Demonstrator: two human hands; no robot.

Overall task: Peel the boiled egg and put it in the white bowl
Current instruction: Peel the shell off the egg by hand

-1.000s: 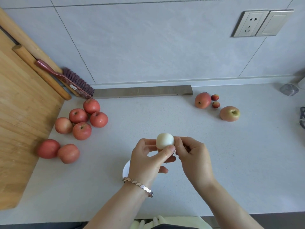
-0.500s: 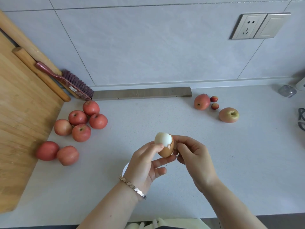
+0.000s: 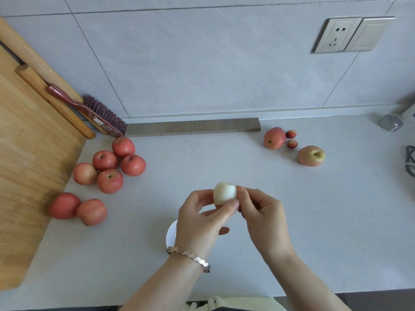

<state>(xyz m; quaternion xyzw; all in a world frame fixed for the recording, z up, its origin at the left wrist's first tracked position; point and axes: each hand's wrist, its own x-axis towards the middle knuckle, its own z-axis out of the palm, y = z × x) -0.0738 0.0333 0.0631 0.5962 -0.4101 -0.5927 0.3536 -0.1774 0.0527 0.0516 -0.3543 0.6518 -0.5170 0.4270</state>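
Still mid-peel: egg pinched between left hand and right hand, above white bowl. Next, stripping the lower shell, then lowering into bowl.

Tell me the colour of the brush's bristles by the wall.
Purple bristles, best seen in the head view.

Left hand covers most of the bowl, so only a sliver of white rim shows. The egg's lower half sits behind the fingers, can't tell how much shell is left. Cutting board and the cable run off the frame edges.
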